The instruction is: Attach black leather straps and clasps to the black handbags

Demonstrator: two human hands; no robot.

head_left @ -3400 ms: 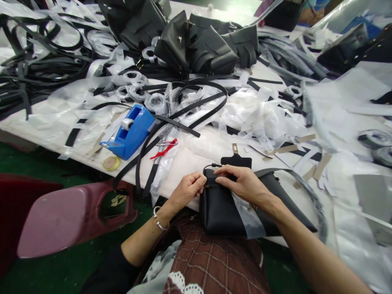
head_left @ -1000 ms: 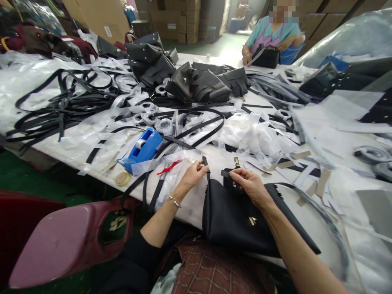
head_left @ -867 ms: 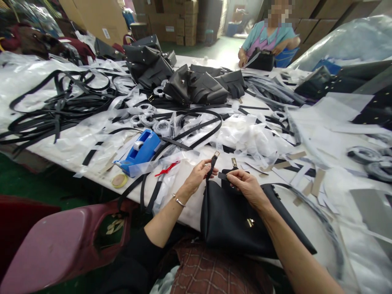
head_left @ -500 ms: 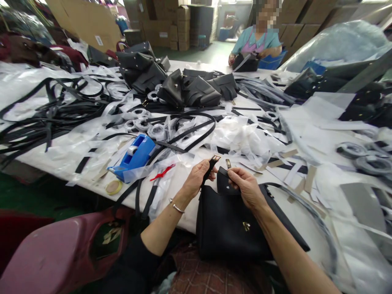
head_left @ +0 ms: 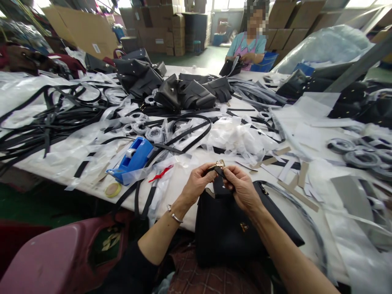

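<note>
Item, one bag [head_left: 226,237], black: it lies at the near edge of the table [head_left: 178,179], partly over the lap, its gold clasp [head_left: 244,227] facing up and its tab [head_left: 219,186] rising at the mouth.

Item, one left hand [head_left: 196,183]: thumb and fingers pinched close, with hold of the buckle [head_left: 221,163].

Item, one right hand [head_left: 239,183]: likewise pinched close, on the strap end [head_left: 218,171]. The two hands nearly meet above the bag's mouth. We cannot tell how far the strap end is through the buckle, if at all (the fingertips cover the join).

Step in hand, as we judge it: fitting strap end to buckle. The next move would call for a firm left pinch to steady the metal, and a fine right-hand feed, kept flat and square.

Nearby, to the left, we list a blue dispenser [head_left: 131,160], a red tool [head_left: 161,174] and a roll of tape [head_left: 113,189]; to the right, card strips [head_left: 303,173]. Beyond lie crumpled wrap [head_left: 241,139] and a heap of bags [head_left: 196,96]; across the table, a co-worker [head_left: 261,43] has a dark bag in hand.
</note>
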